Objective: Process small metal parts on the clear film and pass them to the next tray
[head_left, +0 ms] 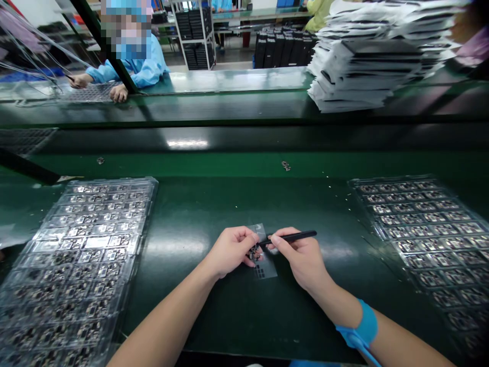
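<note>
Between the thumb and fingers of my left hand (234,250) is a small circuit board (253,252), held just above the table. My right hand (300,252) grips black tweezers (296,236), whose tip points at the board and meets it or nearly so. Under both hands lies a clear plastic sheet (267,269) with small dark square pieces on it. The fingers partly cover the board and the sheet. A blue wrist strap (359,326) is around my right wrist.
Clear trays of circuit boards stand at left (147,214) and right (372,214). Two loose small parts (286,165) (100,160) lie farther back on the green table (191,306). Beyond are a stack of white packets (355,76) and a co-worker in blue (151,63). A dark post (103,46) rises at left.
</note>
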Demonstrator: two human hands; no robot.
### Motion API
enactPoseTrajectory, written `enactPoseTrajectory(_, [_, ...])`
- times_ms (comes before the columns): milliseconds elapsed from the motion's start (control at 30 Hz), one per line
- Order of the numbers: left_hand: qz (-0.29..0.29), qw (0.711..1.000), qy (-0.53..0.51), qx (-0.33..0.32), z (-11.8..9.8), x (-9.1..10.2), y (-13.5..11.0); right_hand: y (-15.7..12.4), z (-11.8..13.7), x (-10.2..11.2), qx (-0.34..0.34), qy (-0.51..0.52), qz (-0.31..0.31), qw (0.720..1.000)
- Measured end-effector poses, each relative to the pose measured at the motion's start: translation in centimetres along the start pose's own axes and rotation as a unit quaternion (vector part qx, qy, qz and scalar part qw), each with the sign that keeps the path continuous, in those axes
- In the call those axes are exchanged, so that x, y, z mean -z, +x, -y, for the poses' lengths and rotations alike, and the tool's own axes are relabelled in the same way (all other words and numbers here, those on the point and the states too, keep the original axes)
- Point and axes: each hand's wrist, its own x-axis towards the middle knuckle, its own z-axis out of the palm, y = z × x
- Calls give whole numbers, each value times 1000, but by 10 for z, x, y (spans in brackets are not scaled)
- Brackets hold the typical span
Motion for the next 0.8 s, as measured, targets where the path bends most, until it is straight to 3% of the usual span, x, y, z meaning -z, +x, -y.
enactPoseTrajectory(333, [7,1000,-3,-4,0,1,0,-1,7,1,26,-59,-2,998])
enactPoseTrajectory(800, [2,1000,-5,-6,2,1,0,-1,7,1,28,-63,-4,998])
